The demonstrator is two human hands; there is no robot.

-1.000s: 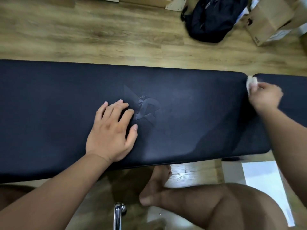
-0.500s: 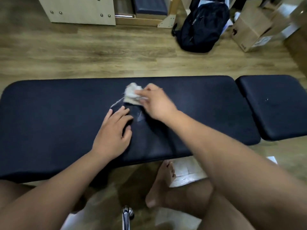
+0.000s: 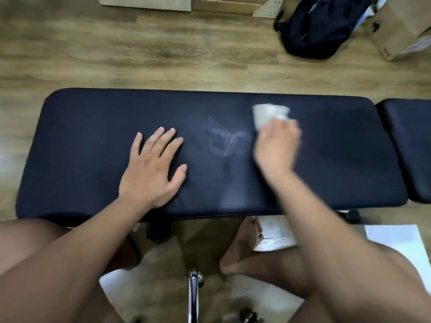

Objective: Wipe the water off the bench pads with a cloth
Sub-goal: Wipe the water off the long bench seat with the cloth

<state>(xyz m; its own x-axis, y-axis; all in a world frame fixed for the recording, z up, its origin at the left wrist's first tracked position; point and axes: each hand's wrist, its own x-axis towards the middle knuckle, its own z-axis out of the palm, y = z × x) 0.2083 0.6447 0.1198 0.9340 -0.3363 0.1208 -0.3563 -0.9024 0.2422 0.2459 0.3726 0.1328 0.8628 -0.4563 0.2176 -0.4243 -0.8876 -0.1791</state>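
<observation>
A long padded surface (image 3: 93, 148) is set on a wooden floor (image 3: 140, 54), with a black backpack (image 3: 319, 26) and a cardboard box (image 3: 401, 26) beyond it. The left hand (image 3: 151, 169) is laid flat on it, fingers spread, while a pale cloth (image 3: 268, 114) is gripped in the curled fingers of the right hand (image 3: 276, 148), just right of a faint logo (image 3: 224, 141). That hand and the cloth are blurred, and a second pad (image 3: 410, 148) is cut off at the right.

- We find the left hand (image 3: 152, 169) flat and palm down on the long pad (image 3: 88, 136), left of its middle, with the fingers straight and spread.
- The right hand (image 3: 276, 148), blurred, grips a pale cloth (image 3: 268, 114) right of the middle, nearer the far edge.
- Both bare forearms reach in over the near edge.
</observation>
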